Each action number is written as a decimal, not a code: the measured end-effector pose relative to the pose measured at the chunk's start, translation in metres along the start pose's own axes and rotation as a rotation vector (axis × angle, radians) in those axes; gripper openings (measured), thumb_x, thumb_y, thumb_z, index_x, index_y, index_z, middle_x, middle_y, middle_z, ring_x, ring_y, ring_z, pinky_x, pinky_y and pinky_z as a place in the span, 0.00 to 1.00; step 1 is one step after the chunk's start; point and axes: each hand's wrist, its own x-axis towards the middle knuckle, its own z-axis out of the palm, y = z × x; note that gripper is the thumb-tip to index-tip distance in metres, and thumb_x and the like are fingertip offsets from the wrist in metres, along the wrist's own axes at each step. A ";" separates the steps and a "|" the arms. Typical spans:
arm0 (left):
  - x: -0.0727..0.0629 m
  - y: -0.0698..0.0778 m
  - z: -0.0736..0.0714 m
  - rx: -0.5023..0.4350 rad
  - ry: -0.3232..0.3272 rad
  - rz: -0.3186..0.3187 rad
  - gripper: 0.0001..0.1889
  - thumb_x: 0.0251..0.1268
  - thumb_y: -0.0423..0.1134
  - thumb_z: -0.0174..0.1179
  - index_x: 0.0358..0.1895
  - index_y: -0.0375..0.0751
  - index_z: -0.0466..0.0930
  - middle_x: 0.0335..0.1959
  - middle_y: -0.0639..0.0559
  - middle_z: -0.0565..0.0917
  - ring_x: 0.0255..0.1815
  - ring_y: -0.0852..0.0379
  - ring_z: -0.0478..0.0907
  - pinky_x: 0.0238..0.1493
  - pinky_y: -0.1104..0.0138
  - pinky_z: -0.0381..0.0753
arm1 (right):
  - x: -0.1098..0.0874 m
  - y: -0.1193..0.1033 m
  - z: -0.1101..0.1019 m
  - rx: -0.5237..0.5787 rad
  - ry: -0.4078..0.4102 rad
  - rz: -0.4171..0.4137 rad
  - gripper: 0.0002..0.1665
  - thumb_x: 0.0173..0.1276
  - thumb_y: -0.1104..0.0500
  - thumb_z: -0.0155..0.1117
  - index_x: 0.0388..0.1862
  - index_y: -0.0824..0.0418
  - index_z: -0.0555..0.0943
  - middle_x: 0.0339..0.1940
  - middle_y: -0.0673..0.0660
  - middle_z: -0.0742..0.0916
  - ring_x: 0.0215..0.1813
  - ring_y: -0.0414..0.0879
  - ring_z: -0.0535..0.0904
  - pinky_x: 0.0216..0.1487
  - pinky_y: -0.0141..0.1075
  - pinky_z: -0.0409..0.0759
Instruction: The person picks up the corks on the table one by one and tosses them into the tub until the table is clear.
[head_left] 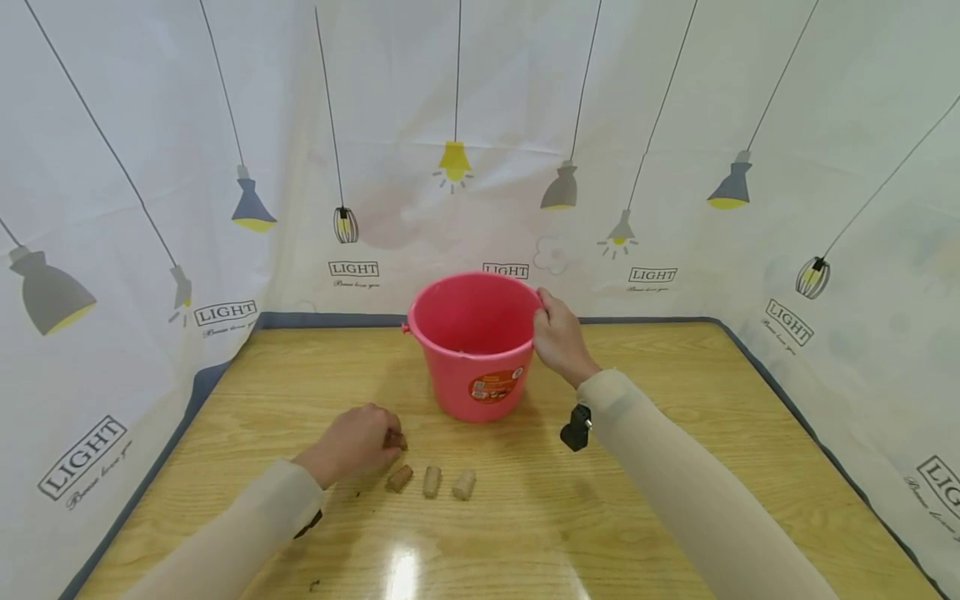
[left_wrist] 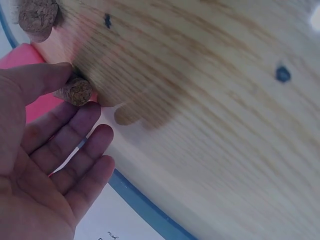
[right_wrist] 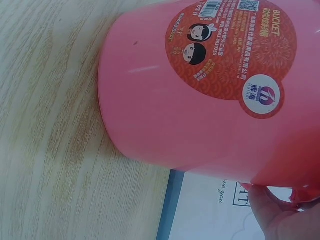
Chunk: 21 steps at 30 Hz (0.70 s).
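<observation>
A pink bucket [head_left: 472,383] stands on the wooden table, with an orange label [right_wrist: 230,45] on its side. My right hand [head_left: 558,337] grips its rim at the right. In front of the bucket and to its left, my left hand [head_left: 356,446] pinches a brown cork [left_wrist: 76,92] between thumb and fingertips, low over the tabletop. Beside that hand lie three more corks in a row: a brown cork [head_left: 400,478], a pale cork [head_left: 432,482] and another pale cork [head_left: 464,485]. The bucket's bottom inside is mostly hidden.
The wooden table [head_left: 637,500] has a dark blue edge [head_left: 795,425]. Behind it and at both sides hangs a white sheet [head_left: 420,108] printed with lamps. Small dark specks [head_left: 315,585] lie on the tabletop near the front.
</observation>
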 end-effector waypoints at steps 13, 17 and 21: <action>-0.001 0.000 0.003 0.013 0.042 0.013 0.03 0.61 0.37 0.72 0.32 0.49 0.88 0.28 0.59 0.85 0.28 0.65 0.78 0.33 0.66 0.82 | 0.000 0.001 0.000 0.011 -0.006 -0.008 0.33 0.84 0.57 0.36 0.83 0.67 0.53 0.81 0.63 0.64 0.76 0.55 0.66 0.77 0.49 0.62; 0.000 0.002 0.000 0.003 0.075 0.022 0.02 0.60 0.38 0.72 0.33 0.49 0.89 0.29 0.60 0.85 0.28 0.67 0.78 0.32 0.69 0.81 | 0.000 0.001 0.000 -0.002 0.001 -0.013 0.33 0.84 0.57 0.36 0.82 0.68 0.54 0.82 0.64 0.63 0.81 0.55 0.58 0.78 0.50 0.60; 0.000 0.003 -0.005 -0.008 0.103 0.022 0.02 0.60 0.39 0.72 0.34 0.50 0.89 0.30 0.61 0.86 0.30 0.66 0.78 0.34 0.69 0.82 | 0.000 0.000 0.001 -0.001 0.005 -0.010 0.33 0.85 0.56 0.36 0.82 0.67 0.54 0.82 0.63 0.64 0.81 0.55 0.57 0.77 0.49 0.60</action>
